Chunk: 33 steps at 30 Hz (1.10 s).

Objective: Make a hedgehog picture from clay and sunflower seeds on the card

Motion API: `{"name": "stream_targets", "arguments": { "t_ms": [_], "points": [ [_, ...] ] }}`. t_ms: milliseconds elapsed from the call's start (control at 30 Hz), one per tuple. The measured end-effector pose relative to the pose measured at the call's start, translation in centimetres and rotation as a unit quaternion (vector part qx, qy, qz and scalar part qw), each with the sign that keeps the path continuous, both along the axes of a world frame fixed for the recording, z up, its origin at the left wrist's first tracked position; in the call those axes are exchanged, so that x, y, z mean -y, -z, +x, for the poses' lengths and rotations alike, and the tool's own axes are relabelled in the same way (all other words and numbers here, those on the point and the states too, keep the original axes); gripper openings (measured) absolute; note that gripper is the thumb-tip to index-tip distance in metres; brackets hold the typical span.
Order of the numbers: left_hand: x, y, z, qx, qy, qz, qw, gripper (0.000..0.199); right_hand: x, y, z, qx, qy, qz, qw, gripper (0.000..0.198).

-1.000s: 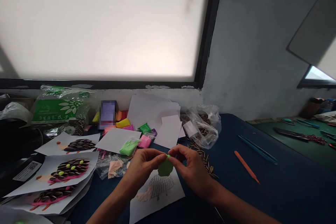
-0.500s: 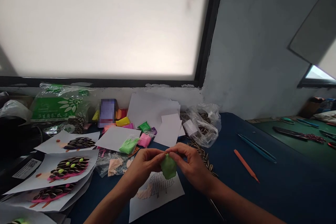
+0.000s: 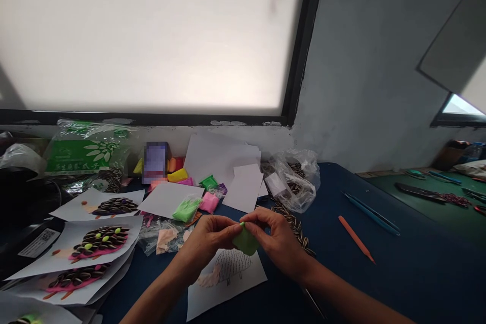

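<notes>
A lump of green modelling clay (image 3: 246,244) hangs between my hands, pinched at its top edge. My left hand (image 3: 208,239) holds its left side with thumb and forefinger. My right hand (image 3: 276,237) pinches the same edge from the right, fingertips almost touching the left ones. Below lies a white sheet (image 3: 212,299) with a drawn hedgehog, its front part covered in pale peach clay. The clay hides part of the drawing's top.
Finished seed hedgehog pictures (image 3: 104,243) are stacked at left. Clay packets, including a light green one (image 3: 187,209), lie behind my hands. Sunflower seeds (image 3: 299,235) are scattered by my right hand. Farther right are an orange clay tool (image 3: 356,239) and blue tweezers (image 3: 372,214).
The green clay has tilted and hangs slightly higher and farther right, with a small bright tip now showing at the pinch. Both hands have barely moved.
</notes>
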State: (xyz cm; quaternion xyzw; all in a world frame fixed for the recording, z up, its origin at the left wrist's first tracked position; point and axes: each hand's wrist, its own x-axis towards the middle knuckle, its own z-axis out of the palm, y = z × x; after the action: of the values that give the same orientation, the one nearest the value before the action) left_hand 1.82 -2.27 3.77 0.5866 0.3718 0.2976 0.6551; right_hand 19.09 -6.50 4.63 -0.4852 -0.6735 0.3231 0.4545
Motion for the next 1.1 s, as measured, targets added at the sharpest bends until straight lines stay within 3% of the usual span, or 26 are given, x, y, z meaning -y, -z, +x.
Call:
{"name": "stream_targets", "arguments": {
  "t_ms": [400,667,967,1100],
  "points": [
    [-0.15,0.24,-0.12,0.029,-0.033,-0.015,0.999,0.044,0.13,-0.11,0.05,-0.005,0.007,0.011,1.000,0.024],
    [0.08,0.00,-0.32,0.021,0.035,0.002,0.999,0.045,0.03,0.16,0.08,0.009,-0.003,0.037,0.999,0.022],
    [0.03,-0.07,-0.10,0.015,0.023,-0.004,1.000,0.050,-0.12,-0.21,0.45,0.114,-0.045,0.084,0.989,0.031],
    [-0.15,-0.32,-0.22,0.015,0.004,-0.019,1.000,0.054,-0.10,-0.44,0.51,0.113,-0.023,0.090,0.989,0.027]
  ]
}}
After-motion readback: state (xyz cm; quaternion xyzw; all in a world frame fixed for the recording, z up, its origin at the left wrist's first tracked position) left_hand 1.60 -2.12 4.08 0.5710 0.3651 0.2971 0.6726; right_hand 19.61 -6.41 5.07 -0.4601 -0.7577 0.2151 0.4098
